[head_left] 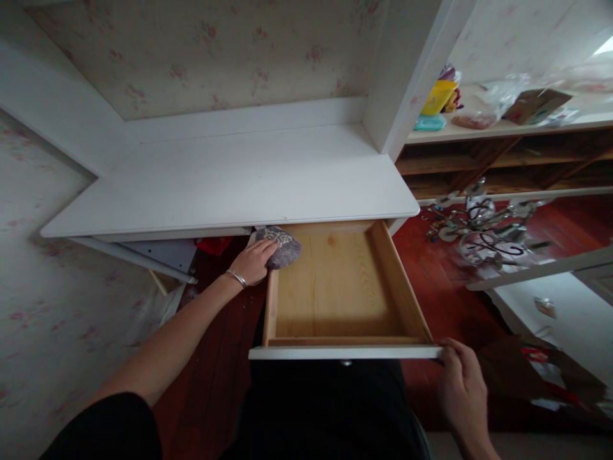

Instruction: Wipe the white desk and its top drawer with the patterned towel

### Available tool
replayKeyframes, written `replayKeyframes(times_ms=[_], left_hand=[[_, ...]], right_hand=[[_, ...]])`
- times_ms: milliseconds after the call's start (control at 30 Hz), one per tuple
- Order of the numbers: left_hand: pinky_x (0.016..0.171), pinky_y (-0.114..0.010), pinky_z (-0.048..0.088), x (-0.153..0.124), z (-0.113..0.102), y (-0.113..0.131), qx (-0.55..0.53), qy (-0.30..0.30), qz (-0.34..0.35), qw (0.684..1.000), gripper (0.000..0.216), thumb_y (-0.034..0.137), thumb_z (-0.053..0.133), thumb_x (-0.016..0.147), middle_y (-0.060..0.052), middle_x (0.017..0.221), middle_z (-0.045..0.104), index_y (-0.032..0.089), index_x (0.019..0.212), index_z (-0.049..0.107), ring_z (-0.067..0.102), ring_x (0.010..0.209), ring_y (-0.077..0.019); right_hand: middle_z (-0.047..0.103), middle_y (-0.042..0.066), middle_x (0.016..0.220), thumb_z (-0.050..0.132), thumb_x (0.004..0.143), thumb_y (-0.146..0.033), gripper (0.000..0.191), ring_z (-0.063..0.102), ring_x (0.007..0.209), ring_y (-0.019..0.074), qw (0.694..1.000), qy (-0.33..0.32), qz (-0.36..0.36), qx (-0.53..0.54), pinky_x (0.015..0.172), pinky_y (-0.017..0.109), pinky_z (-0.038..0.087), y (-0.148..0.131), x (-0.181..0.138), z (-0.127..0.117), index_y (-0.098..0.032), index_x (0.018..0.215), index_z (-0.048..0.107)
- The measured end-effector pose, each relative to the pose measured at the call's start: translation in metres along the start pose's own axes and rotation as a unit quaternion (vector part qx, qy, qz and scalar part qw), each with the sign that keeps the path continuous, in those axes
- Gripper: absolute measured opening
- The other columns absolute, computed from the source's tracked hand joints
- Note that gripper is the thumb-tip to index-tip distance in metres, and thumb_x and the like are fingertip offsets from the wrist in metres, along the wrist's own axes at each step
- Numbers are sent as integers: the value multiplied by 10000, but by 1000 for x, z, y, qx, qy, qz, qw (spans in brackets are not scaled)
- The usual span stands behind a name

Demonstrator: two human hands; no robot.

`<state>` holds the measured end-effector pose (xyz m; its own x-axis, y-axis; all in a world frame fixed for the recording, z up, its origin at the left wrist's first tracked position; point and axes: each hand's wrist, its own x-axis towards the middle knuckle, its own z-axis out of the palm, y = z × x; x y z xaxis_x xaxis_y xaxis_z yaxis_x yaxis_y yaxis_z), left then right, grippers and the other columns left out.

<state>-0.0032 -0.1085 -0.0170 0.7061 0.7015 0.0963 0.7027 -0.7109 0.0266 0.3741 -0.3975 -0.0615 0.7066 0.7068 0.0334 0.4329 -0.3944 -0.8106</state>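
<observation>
A wooden drawer (pixel 397 287) stands pulled out from under a white desk (pixel 230 185); its pale inside holds nothing I can see. My left hand (pixel 255 260) is closed on a grey patterned cloth (pixel 282 248), which rests at the drawer's back left corner on its side wall. A thin bracelet circles that wrist. My right hand (pixel 460 377) grips the right end of the drawer's white front panel (pixel 345 352), fingers curled over its edge.
A metal chandelier (pixel 483 230) lies on the red wooden floor at the right. Behind it, a shelf (pixel 502 131) carries a yellow container, plastic bags and a cardboard box. Flowered wallpaper covers the walls. A white panel leans under the desk at left.
</observation>
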Motion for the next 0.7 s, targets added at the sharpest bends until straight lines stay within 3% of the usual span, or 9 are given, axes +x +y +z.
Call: replayKeyframes(times_ms=[200, 400, 533, 700], left_hand=[[1084, -313, 404, -51, -26, 27, -90, -96, 15, 991, 694, 3, 419, 635, -28, 1335, 585, 213, 1281, 564, 529, 1239, -140], [981, -293, 472, -92, -66, 66, -181, -248, -8, 952, 703, 62, 449, 704, 21, 1321, 597, 294, 1368, 444, 595, 1161, -151], [1010, -332, 441, -80, -80, 91, -212, -292, 51, 931, 740, 49, 464, 642, -2, 1358, 565, 281, 1345, 451, 560, 1204, -181], [896, -314, 490, -30, -70, 134, -252, -303, 145, 908, 534, 125, 516, 683, -18, 1180, 660, 264, 1198, 533, 634, 1059, -208]], right_hand=[[574, 63, 939, 412, 857, -422, 301, 536, 902, 237, 1000, 6, -5, 8, 841, 376, 400, -1, -1, 1, -178, 938, 570], [565, 55, 918, 402, 848, -400, 280, 532, 880, 233, 1000, 17, -6, 8, 824, 373, 400, 0, 0, 6, -182, 924, 560], [561, 51, 912, 393, 853, -399, 275, 528, 886, 233, 1000, 28, -9, 5, 835, 378, 396, 0, 0, 6, -185, 905, 557], [567, 54, 921, 398, 861, -436, 310, 536, 877, 231, 1000, 21, 3, 15, 818, 370, 402, 0, 0, 6, -180, 929, 561]])
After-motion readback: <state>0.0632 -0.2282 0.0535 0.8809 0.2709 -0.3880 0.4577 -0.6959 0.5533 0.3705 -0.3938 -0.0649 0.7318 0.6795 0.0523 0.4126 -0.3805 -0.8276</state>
